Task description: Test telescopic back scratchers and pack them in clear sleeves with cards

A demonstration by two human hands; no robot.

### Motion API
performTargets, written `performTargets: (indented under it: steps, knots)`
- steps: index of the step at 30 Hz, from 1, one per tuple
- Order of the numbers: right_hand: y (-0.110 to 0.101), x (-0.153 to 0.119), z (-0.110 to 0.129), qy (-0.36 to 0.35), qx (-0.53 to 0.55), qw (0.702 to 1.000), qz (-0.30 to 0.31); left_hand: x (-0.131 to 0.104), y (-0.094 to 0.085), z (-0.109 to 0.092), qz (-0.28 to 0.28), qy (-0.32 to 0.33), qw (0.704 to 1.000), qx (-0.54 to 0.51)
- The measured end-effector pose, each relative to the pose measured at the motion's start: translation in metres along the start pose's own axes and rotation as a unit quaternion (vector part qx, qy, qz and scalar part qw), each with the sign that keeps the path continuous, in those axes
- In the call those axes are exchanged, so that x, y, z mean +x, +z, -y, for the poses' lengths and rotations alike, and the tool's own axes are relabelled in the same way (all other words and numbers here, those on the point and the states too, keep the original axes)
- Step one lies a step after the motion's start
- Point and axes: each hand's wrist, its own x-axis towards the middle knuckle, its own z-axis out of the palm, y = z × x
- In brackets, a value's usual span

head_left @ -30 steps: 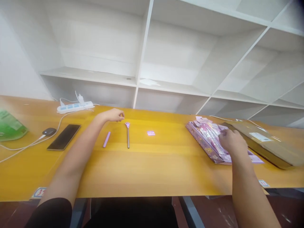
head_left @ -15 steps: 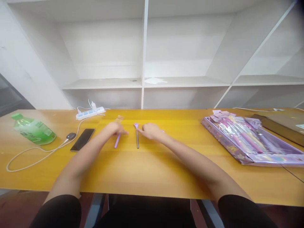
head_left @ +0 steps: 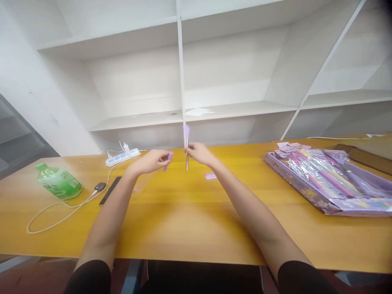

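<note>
My left hand (head_left: 150,161) pinches a short purple tube (head_left: 168,161), tilted and raised above the wooden table. Just to its right, my right hand (head_left: 199,153) grips a back scratcher (head_left: 186,131) by its slim metal rod. The scratcher stands upright, its purple hand-shaped head blurred at the top and the rod's end pointing down. Tube and rod are apart. A small purple-and-white card (head_left: 210,176) lies on the table by my right wrist. Near my left forearm is a clear plastic wrapper (head_left: 140,186).
At left are a green bottle (head_left: 59,182) on its side, a looped white cable (head_left: 45,206), a dark phone (head_left: 109,192) and a power strip (head_left: 121,157). A purple display box (head_left: 294,186) of wrapped items sits right, before a brown carton (head_left: 367,152). White shelving (head_left: 180,61) rises behind.
Both hands have lifted the purple tube and the back scratcher off the table, and the scratcher now stands upright. The card has come into fuller view. The camera view has shifted and tilted slightly.
</note>
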Motion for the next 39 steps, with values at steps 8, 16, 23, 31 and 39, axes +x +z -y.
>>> performTargets:
  steps: [8,16,23,31,39]
  knots:
    - [-0.092,-0.069,0.025,-0.204,0.385,0.888,-0.148,-0.029,-0.019,-0.049,-0.244,0.087,0.965,0.046]
    - [-0.088,-0.102,0.047,-0.281,0.420,0.852,-0.134,-0.044,-0.005,-0.059,-0.372,0.172,0.906,0.109]
    - [-0.081,-0.105,0.050,-0.299,0.410,0.852,-0.132,-0.050,-0.004,-0.067,-0.431,0.233,0.864,0.120]
    - [-0.074,-0.103,0.052,-0.297,0.396,0.858,-0.139,-0.047,0.000,-0.064,-0.455,0.216,0.846,0.175]
    - [-0.068,-0.097,0.053,-0.314,0.404,0.847,-0.141,-0.042,0.003,-0.065,-0.473,0.208,0.831,0.204]
